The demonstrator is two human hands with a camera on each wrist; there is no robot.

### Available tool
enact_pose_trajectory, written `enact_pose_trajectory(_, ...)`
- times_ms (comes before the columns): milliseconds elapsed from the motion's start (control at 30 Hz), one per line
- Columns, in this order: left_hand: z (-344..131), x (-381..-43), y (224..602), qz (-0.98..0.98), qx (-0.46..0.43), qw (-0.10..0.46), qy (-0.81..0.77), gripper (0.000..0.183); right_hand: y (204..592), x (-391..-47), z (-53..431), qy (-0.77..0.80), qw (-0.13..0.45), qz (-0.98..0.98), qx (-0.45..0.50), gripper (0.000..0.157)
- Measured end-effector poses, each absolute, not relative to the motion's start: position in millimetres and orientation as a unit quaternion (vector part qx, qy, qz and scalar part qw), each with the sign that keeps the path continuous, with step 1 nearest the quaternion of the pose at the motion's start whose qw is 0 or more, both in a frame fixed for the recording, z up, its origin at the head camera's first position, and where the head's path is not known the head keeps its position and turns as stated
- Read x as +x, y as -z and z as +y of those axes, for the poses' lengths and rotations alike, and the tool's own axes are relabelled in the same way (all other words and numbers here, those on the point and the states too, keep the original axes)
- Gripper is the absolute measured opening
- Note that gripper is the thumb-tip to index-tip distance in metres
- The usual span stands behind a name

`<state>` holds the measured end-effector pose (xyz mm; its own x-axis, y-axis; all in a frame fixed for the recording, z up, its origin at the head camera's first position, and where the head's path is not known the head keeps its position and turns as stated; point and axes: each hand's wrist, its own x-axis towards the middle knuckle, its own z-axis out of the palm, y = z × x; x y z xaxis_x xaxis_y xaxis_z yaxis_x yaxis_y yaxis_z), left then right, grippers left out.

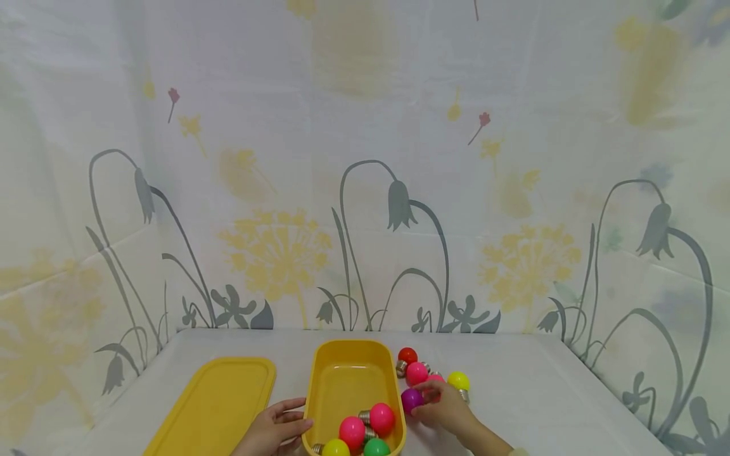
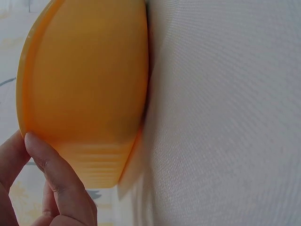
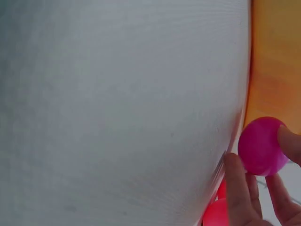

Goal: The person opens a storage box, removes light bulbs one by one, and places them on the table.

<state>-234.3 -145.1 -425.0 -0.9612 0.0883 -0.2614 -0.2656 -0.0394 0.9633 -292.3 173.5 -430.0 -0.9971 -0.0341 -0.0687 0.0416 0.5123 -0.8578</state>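
A yellow plastic box (image 1: 353, 356) holds several toy light bulbs at its near end: two pink bulbs (image 1: 352, 432), a yellow one (image 1: 336, 448) and a green one (image 1: 377, 448). My left hand (image 1: 276, 427) pinches the box's left rim between thumb and fingers; the left wrist view shows the thumb and finger (image 2: 51, 165) at that rim. Just outside the right wall, my right hand (image 1: 441, 405) grips a purple bulb (image 3: 262, 147) by thumb and fingertips. Its base is hidden by the fingers.
Beyond my right hand lie a red bulb (image 1: 407, 355), pink bulbs (image 1: 417, 373) and a yellow bulb (image 1: 459, 380) on the white-covered table (image 1: 547, 392). A flat yellow lid (image 1: 213, 405) lies left of the box. A flower-printed curtain (image 1: 365, 126) closes off the back and sides.
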Motion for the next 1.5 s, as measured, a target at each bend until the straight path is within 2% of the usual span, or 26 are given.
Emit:
enact_pose_trajectory(133,-146.2,-235.2,426.6,0.681,-0.063,0.126,-0.719,0.063,431.5,-293.9,174.1,0.491,0.053,0.870,0.005,0.045)
enact_pose_trajectory(567,-146.4,-237.2,428.3,0.679,-0.069,0.128,-0.720,0.062,423.6,-291.6,173.1,0.485,0.052,0.872,0.035,0.044)
enact_pose_trajectory(933,-143.3,-239.1,426.9,0.685,-0.094,0.125,-0.712,0.063,404.7,-289.7,179.0,0.498,0.015,0.867,-0.018,0.034)
enact_pose_trajectory(1133,-144.4,-239.7,427.8,0.683,-0.092,0.125,-0.714,0.065,389.9,-291.7,176.4,0.508,0.006,0.861,-0.022,0.038)
enact_pose_trajectory(1500,-144.4,-238.6,427.8,0.681,-0.086,0.122,-0.717,0.063,363.8,-292.4,157.3,0.542,0.043,0.838,-0.050,0.041)
